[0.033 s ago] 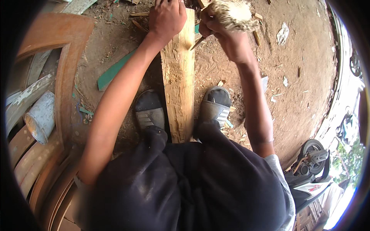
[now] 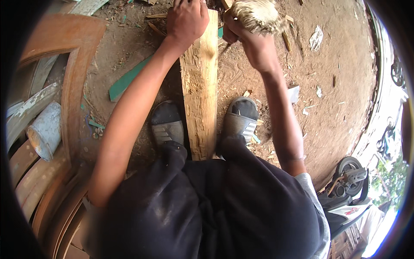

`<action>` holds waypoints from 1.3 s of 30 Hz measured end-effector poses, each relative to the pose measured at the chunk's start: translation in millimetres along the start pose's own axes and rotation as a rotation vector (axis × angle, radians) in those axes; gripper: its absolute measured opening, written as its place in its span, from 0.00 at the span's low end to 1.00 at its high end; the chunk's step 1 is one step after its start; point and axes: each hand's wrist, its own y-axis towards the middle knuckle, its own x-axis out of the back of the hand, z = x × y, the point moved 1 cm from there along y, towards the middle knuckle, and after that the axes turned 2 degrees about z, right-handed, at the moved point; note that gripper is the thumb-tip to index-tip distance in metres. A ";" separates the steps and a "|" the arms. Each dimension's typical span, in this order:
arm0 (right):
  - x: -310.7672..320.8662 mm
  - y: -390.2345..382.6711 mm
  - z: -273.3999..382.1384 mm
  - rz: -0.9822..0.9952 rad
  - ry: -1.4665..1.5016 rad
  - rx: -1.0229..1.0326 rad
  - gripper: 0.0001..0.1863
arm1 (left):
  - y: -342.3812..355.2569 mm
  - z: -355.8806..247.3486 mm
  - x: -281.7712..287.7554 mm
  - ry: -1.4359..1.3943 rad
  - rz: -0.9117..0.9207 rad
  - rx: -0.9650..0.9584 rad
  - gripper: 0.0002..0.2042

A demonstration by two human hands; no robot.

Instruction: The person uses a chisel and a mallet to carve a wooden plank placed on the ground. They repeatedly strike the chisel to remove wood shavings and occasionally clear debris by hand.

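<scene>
A rough-hewn wooden beam (image 2: 200, 95) runs lengthwise between my feet, its upper face chipped and gouged. At its far left side my left hand (image 2: 187, 19) grips the wood with bent fingers, partly cut off by the upper edge of the view. My right hand (image 2: 254, 47) is closed round a hand tool whose pale, frayed, bristly end (image 2: 257, 16) rises toward me. From below that fist a thin dark blade (image 2: 223, 47) sticks out, just right of the beam and apart from it. The rest of the tool is hidden by the hand.
Sandals (image 2: 167, 129) on my feet flank the beam. A green board (image 2: 129, 80) lies at left, beside a brown wooden frame (image 2: 71, 99) and a stained white bucket (image 2: 46, 129). Wood chips litter the dirt floor. A black wheeled vehicle (image 2: 349, 177) stands at lower right.
My right hand and its tool have shifted slightly; the blade has drawn back from the beam's right edge. My left hand and the beam stay where they were.
</scene>
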 end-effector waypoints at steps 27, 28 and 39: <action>-5.2 0.8 -46.1 -0.320 0.433 -0.023 0.21 | 4.4 -0.1 -4.3 0.032 0.031 0.070 0.11; -5.7 1.1 -45.5 -0.323 0.439 -0.060 0.19 | 4.7 0.1 -4.2 0.040 0.030 0.066 0.11; -1.0 -6.6 -32.4 -0.455 0.388 -0.052 0.22 | 4.0 -1.1 -4.0 0.057 0.067 0.112 0.10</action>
